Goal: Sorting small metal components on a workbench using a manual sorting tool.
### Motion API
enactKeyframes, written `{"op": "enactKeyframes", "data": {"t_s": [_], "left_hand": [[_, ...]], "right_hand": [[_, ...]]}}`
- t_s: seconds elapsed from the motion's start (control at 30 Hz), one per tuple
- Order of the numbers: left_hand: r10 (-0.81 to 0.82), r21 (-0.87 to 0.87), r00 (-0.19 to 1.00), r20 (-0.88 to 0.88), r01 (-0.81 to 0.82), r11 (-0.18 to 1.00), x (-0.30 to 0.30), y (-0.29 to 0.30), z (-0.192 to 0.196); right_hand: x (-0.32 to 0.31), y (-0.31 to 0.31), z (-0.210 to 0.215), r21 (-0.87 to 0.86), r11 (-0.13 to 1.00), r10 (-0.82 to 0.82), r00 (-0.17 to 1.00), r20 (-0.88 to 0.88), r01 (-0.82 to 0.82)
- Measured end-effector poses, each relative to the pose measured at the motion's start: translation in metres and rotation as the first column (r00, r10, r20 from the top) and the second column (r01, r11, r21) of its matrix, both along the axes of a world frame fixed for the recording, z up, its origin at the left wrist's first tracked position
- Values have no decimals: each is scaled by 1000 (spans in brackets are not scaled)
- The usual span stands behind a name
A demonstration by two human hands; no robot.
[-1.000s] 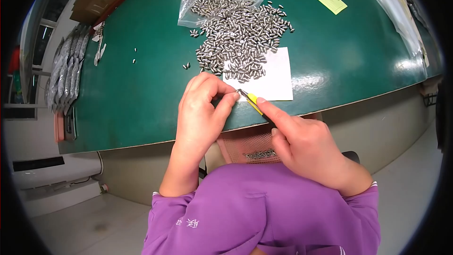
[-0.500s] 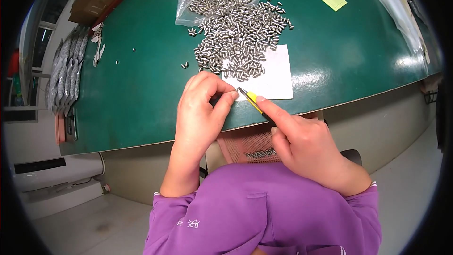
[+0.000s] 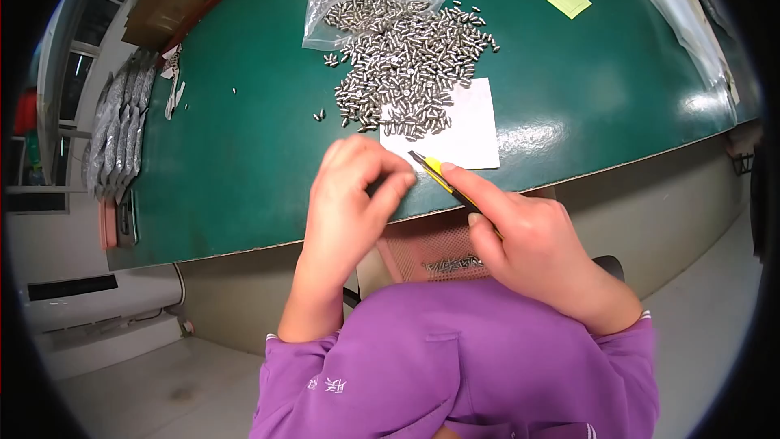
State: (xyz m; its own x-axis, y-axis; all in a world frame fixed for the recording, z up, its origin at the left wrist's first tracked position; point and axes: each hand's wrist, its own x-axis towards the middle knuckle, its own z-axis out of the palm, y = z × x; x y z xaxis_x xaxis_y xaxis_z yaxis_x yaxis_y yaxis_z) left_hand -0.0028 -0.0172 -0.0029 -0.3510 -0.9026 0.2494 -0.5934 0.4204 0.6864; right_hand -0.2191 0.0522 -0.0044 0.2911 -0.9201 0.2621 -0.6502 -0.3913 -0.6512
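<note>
Yellow-handled utility knife (image 3: 443, 181), mid-frame at the green tabletop (image 3: 244, 138) edge, sits pinched in the right hand (image 3: 520, 236) while the left hand (image 3: 349, 195) closes on something small and hidden; short, controlled strokes seem wisest.

A: The light is bright and even; a white glare sits on the green counter (image 3: 244, 138) toward 2 o'clock.

B: Shadows are soft, only a small one under the hands. The middle is sharp. The counter edge bends strongly, and the rim of the picture is black all around.
</note>
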Motion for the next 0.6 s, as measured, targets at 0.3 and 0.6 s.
{"op": "enactKeyframes", "data": {"t_s": [0.3, 0.6], "left_hand": [[86, -207, 988, 132, -57, 977, -12, -11, 5], [53, -88, 991, 126, -42, 995, -14, -8, 3]], "right_hand": [[-1, 10, -3, 30, 995, -99, 995, 29, 98], [0, 10, 3, 38, 995, -94, 995, -27, 95]]}}
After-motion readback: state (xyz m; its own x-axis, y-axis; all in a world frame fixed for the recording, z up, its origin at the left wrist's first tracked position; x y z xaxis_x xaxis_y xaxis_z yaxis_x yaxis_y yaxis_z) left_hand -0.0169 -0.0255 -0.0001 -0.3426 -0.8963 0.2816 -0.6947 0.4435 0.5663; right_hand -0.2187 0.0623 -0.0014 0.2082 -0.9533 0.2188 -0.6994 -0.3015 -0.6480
